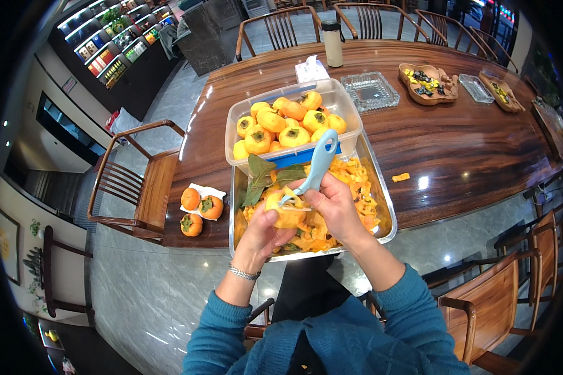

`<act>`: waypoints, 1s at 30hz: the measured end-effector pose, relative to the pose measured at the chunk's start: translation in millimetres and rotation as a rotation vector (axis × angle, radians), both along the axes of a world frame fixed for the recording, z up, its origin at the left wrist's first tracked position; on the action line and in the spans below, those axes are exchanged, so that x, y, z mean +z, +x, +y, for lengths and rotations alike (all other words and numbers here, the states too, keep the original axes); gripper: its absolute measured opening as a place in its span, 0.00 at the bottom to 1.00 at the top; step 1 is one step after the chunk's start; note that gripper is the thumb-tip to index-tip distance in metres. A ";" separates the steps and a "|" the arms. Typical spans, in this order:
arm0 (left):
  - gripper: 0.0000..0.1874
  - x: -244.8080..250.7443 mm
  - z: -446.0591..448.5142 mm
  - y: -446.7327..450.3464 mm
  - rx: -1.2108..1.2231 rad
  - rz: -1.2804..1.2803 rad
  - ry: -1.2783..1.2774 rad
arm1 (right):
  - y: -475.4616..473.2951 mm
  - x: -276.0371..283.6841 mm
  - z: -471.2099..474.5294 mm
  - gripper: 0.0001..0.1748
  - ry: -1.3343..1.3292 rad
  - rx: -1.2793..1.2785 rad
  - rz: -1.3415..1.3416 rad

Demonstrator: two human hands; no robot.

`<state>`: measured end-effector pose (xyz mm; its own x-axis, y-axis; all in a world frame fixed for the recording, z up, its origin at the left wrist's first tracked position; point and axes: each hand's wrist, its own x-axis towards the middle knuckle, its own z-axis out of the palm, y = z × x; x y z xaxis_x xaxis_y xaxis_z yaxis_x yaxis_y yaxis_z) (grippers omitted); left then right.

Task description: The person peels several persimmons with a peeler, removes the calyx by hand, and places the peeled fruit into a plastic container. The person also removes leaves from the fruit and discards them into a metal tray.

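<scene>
My left hand (265, 233) holds a partly peeled persimmon (288, 219) above a steel tray. In my right hand (333, 204) is a light-blue handled peeler (323, 157), its head against the fruit's upper side. Beneath both hands, the steel tray (388, 220) holds a heap of orange peel strips (316, 240). Large green leaves (259, 180) lie at the tray's left part. A clear plastic box (352, 112) rests over the tray's far end and is piled with peeled persimmons (294, 137).
Unpeeled persimmons (211, 207) sit at the left on a white tissue (223, 194). A peel scrap (400, 177) lies on the wooden table (460, 140). Behind are a tissue box (312, 70), a thermos (332, 44), a glass ashtray (370, 91) and a carved sweets tray (429, 98). Wooden chairs (157, 187) surround the table.
</scene>
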<state>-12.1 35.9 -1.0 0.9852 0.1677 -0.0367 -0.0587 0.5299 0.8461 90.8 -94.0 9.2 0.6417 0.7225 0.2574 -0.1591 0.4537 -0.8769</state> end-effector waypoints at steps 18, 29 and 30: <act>0.27 -8.0 -0.8 4.9 0.050 0.081 -0.298 | -1.6 -14.4 9.1 0.11 0.127 -0.166 0.112; 0.40 8.8 -13.8 3.0 0.215 -0.036 0.183 | -10.6 2.2 4.5 0.13 0.211 -0.109 0.402; 0.41 8.9 -15.6 3.5 0.242 -0.019 0.227 | -12.6 4.1 5.4 0.13 0.167 -0.127 0.372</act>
